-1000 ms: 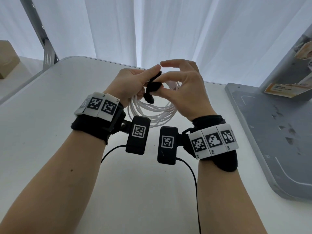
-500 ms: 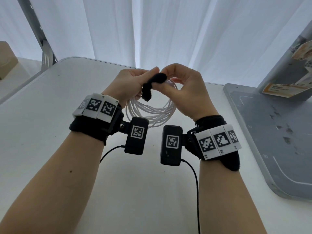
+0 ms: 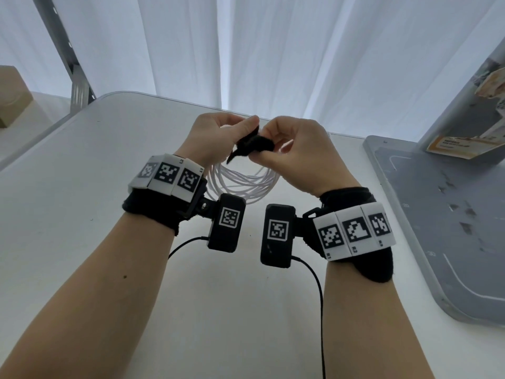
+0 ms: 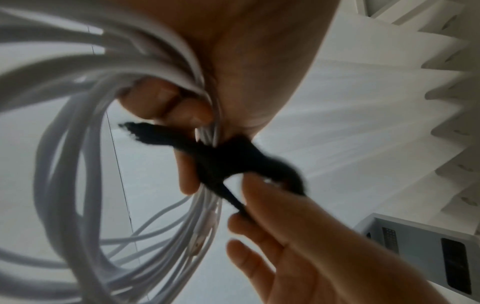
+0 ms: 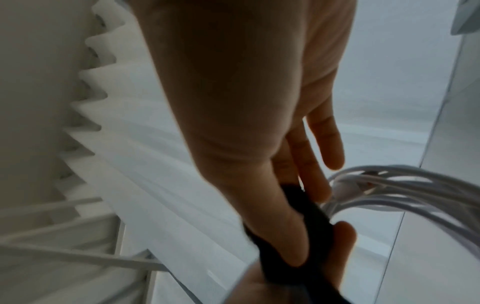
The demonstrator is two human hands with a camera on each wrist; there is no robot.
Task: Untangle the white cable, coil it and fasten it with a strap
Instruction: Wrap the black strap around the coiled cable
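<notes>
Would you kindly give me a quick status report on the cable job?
Left hand grips white cable coil and black strap. Right hand pinches strap, which wraps the bundle, tail loose. Nothing in the way.

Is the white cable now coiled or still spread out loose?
Coiled. The white cable hangs in several round loops below both hands, with the black strap wrapped around the bundle at the top.

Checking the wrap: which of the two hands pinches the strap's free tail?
The right hand pinches the strap's tail; the left hand grips the cable coil instead.
</notes>
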